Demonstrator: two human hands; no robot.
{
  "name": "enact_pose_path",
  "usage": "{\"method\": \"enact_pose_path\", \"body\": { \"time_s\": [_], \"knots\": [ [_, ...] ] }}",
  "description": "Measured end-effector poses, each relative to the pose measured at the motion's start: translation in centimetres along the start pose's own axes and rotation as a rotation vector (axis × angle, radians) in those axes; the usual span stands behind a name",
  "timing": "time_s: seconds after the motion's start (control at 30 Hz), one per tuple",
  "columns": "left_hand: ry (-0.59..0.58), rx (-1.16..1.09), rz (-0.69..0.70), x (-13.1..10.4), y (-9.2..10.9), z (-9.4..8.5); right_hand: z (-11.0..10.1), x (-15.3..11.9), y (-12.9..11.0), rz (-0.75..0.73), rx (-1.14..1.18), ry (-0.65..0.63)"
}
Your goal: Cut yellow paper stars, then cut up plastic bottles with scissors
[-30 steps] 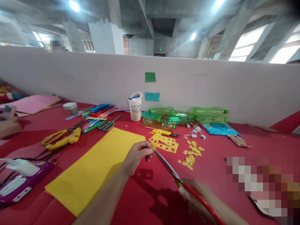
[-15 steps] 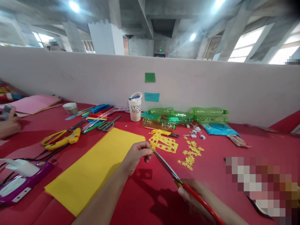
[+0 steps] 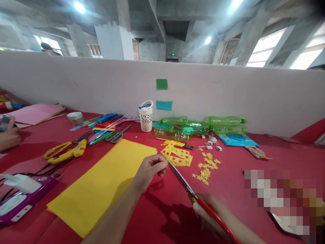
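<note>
Near the middle of the view, my left hand pinches a small piece of yellow paper between thumb and fingers. My right hand is wrapped round the handles of long red-handled scissors, whose blade tips meet the yellow piece. Just behind lie yellow strips with star-shaped holes. Several small yellow stars are scattered on the red table to the right. A stack of yellow sheets lies under and left of my left forearm.
Green plastic bottles lie along the white partition, beside a white cup. Yellow glue gun, green scissors and purple power strip are at left. Another person's hand holds a phone at far left.
My left hand has shifted slightly right and turned a little with the yellow piece. The scissors' tips remain at the paper.
</note>
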State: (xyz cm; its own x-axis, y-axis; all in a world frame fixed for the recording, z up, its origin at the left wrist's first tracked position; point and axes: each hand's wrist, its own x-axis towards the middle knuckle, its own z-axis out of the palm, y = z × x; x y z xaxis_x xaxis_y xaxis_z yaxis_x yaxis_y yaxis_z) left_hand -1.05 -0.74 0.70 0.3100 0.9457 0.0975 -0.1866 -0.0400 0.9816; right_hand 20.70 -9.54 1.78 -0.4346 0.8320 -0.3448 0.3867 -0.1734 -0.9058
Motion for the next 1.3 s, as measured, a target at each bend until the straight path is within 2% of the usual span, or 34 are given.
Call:
{"method": "enact_pose_path", "body": {
  "time_s": [0.2,0.4,0.67,0.87,0.97,1.2,1.3],
  "knots": [
    [-0.01,-0.015,-0.015,-0.1,0.1,0.3,0.3,-0.1,0.0,-0.018,0.025,-0.002],
    [-0.01,-0.068,-0.009,-0.2,-0.3,0.6,1.0,0.4,1.7,0.035,0.021,0.109],
    [0.006,-0.129,-0.011,-0.3,-0.7,1.0,1.8,0.5,1.1,0.03,0.101,0.172],
    [0.009,-0.125,-0.027,-0.3,-0.7,1.0,1.5,0.8,1.2,0.034,0.047,0.11],
    [0.015,-0.13,-0.026,-0.3,-0.7,1.0,1.5,1.0,1.1,0.052,0.056,0.112],
    [0.02,-0.14,-0.033,-0.3,-0.7,1.0,1.5,1.0,1.0,-0.036,-0.005,0.118],
    [0.016,-0.133,-0.027,-0.3,-0.7,0.9,1.6,0.8,0.9,-0.008,0.005,0.144]
  ]
}}
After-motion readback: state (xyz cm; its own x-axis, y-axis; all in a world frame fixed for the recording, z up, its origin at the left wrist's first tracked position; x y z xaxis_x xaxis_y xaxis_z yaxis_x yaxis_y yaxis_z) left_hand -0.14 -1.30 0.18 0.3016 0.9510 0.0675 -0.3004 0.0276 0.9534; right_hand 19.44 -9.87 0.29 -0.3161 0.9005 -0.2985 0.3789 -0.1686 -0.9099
